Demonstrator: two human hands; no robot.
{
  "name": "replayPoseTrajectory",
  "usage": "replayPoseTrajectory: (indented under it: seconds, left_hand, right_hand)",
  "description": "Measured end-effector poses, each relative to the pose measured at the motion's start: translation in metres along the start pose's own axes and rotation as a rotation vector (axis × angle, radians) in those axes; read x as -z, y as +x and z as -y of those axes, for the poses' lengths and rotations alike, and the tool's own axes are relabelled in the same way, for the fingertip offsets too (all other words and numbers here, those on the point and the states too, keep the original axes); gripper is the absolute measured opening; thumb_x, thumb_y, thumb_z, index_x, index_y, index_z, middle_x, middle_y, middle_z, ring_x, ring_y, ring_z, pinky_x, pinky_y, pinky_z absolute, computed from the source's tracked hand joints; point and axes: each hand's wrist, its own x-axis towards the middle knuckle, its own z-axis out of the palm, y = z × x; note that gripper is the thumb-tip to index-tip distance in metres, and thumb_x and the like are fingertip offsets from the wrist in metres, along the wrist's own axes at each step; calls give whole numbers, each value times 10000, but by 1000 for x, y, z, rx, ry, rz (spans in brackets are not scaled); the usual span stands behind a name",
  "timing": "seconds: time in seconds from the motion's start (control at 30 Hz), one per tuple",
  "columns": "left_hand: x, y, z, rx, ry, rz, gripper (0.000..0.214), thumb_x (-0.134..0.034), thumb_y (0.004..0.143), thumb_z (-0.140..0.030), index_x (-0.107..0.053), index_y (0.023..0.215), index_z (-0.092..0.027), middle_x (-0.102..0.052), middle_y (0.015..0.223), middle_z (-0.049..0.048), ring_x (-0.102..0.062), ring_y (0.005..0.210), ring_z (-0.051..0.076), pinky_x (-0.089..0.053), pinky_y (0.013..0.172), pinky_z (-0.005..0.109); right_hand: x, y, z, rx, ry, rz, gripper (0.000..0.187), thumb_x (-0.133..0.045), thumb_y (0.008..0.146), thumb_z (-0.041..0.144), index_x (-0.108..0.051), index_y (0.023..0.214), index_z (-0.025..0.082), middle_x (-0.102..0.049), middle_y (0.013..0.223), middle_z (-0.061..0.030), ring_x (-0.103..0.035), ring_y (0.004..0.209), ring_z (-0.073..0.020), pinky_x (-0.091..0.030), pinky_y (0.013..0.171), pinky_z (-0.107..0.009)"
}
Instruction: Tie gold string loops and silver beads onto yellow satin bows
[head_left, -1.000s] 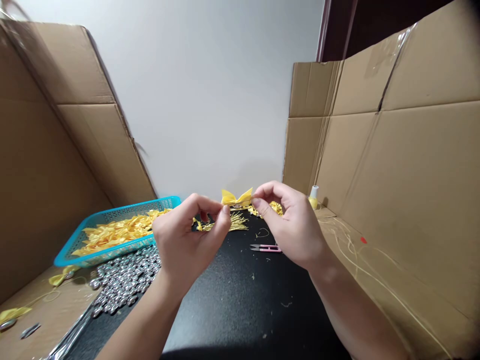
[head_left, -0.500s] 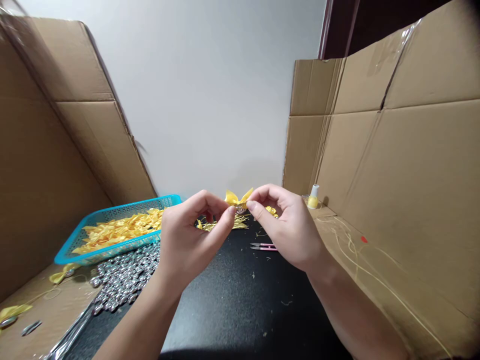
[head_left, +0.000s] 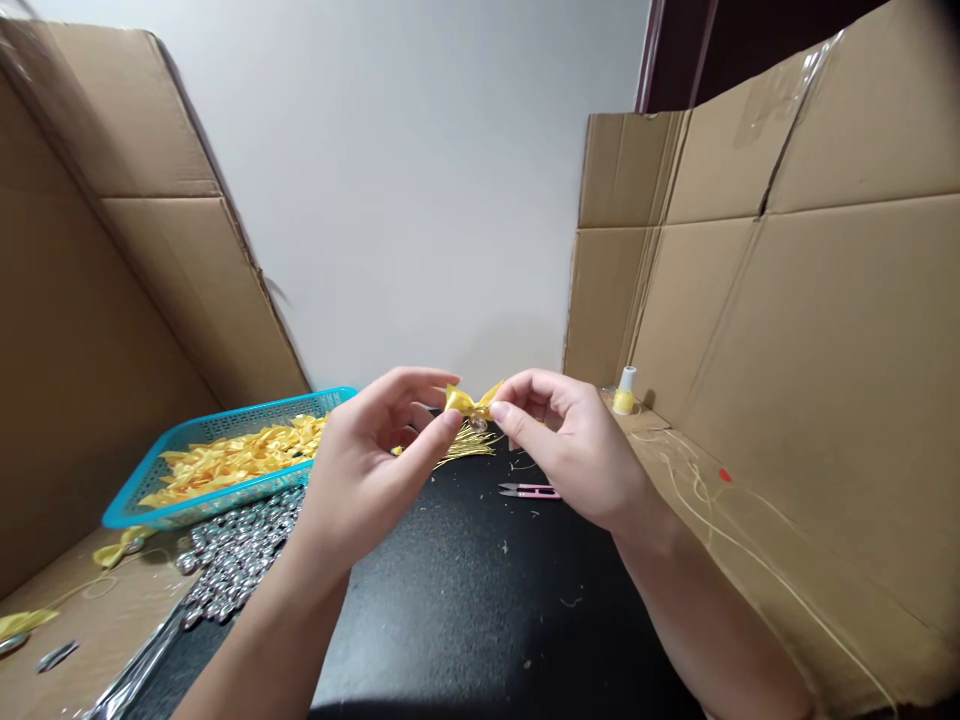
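A yellow ribbon bow (head_left: 471, 403) is held up in front of me, over the far part of the black table. A small shiny round piece (head_left: 478, 424) hangs at its middle. My right hand (head_left: 570, 440) pinches the bow's right loop between thumb and forefinger. At the left loop, my left hand (head_left: 375, 450) has its thumb against the lower edge and its forefinger at the upper edge; the other fingers are curled. Behind the bow lies a bundle of gold strands (head_left: 469, 443), partly covered by the hands.
A blue basket (head_left: 217, 500) of yellow bows stands at the left. Many silver beads (head_left: 240, 560) are heaped before it. Pink-handled thread snips (head_left: 529, 491) lie on the black table (head_left: 465, 590). A small bottle (head_left: 625, 392) and loose thread (head_left: 757, 560) are at right, inside cardboard walls (head_left: 810, 330).
The left thumb and forefinger have spread farther apart and shifted slightly left along the bow. The bow's loops look flatter and wider. My right hand keeps its pinch.
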Motion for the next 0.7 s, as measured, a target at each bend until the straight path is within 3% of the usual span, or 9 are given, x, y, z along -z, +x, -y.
replayPoseTrajectory:
  seconds: [0.2, 0.4, 0.7]
  left_hand:
    - [4, 6, 10, 107, -98, 131, 132, -616, 821, -284, -695, 846, -182, -593, 530, -7, -544, 452, 98, -441, 405, 193]
    - [2, 11, 7, 137, -127, 136, 74, -685, 754, -228, -666, 709, -173, -583, 481, -13, -522, 409, 86, -417, 372, 182]
    - [2, 13, 14, 153, -94, 104, 79, -694, 740, -243, -658, 732, -174, -605, 507, -13, -542, 413, 89, -437, 378, 184]
  right_hand:
    - [2, 5, 0, -74, 68, 53, 86, -590, 814, 219, -632, 812, 144, -629, 730, -6, -564, 650, -90, -481, 612, -236]
    - [4, 8, -3, -97, 106, 66, 75, -601, 804, 201, -616, 863, 157, -640, 776, -12, -562, 640, -84, -495, 606, -232]
    - [7, 10, -4, -127, 183, 73, 52, -591, 801, 193, -586, 844, 163, -588, 713, 17, -525, 564, -68, -501, 569, -233]
